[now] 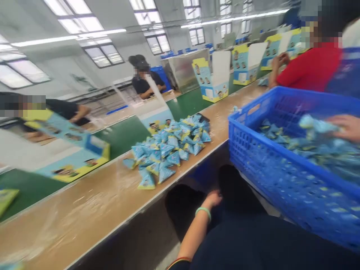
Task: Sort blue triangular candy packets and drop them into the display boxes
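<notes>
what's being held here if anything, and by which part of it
The right hand holds a blue packet over the basket, seemingly by the end nearest that hand; blur hides the exact grip. Nothing shows in the left hand.

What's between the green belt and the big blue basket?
In the head view, the brown tabletop lies between the green belt and the blue basket, with a heap of blue packets on it.

there's one near crate (pixel 261 161), one big tabletop packet heap (pixel 171 144), at least five cartons (pixel 215 92).
</notes>
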The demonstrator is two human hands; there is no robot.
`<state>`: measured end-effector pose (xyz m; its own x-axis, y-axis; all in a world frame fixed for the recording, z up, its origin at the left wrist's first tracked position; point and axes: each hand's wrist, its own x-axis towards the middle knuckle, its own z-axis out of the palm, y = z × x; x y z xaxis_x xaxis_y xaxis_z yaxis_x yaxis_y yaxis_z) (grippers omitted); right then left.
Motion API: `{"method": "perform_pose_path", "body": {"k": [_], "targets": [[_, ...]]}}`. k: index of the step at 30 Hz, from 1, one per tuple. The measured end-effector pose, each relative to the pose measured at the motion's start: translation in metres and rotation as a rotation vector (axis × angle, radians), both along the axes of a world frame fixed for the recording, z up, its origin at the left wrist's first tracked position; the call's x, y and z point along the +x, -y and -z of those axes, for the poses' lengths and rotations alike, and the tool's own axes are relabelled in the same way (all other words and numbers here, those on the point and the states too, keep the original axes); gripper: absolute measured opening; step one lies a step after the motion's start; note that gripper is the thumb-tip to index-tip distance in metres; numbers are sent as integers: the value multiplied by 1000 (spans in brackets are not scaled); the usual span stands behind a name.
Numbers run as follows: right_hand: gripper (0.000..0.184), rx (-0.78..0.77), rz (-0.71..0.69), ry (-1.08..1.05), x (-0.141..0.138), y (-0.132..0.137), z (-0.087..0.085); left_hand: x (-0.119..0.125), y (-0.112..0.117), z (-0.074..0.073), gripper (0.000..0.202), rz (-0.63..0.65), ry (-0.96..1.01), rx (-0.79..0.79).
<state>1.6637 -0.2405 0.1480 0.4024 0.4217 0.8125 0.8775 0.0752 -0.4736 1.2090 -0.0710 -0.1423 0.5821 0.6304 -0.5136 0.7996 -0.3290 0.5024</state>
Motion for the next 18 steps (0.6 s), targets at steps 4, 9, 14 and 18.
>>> {"method": "perform_pose_path", "body": {"k": [4,9,14,18], "targets": [[59,-287,-292,-248,-8,27,-86,0,1,-5,45,-130,344,122],[57,-356,-736,-455,-132,-2,-106,-2,25,-44,54,-597,1099,-314],[63,-590,-925,-299,-242,-52,-59,-16,30,-127,61,-577,1636,-840],[52,-802,-1107,-155,-302,-75,10,-44,39,-136,89,-472,1671,-1116]]}}
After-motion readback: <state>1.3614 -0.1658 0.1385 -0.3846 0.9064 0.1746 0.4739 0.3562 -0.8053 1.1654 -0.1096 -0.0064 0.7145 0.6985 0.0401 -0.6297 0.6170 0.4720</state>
